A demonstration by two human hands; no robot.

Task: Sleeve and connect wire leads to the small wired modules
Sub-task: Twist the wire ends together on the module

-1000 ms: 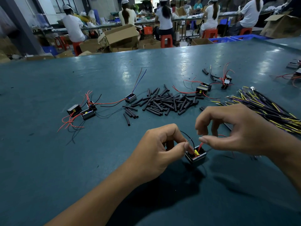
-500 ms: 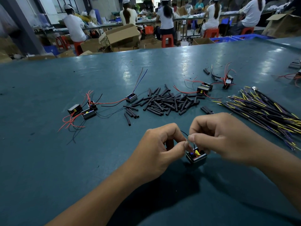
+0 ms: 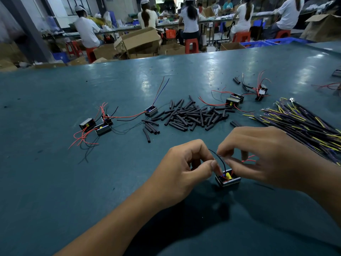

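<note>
On the teal worktable (image 3: pixel 55 182), near its front edge, stands a small module (image 3: pixel 228 179). The left hand (image 3: pixel 181 172) pinches its black wire (image 3: pixel 218 158) just above it; the right hand (image 3: pixel 262 157) pinches the same wire beside it.

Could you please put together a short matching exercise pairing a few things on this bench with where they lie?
Things:
1. black sleeve pile
2. purple and yellow wire bundle
3. module with yellow part
4. three modules with red leads

Places:
A. on the table between the two hands
B. table's right side
C. table's left side
D. middle of the table

Pairs: 1-D, 2-B, 3-A, 4-C
</note>
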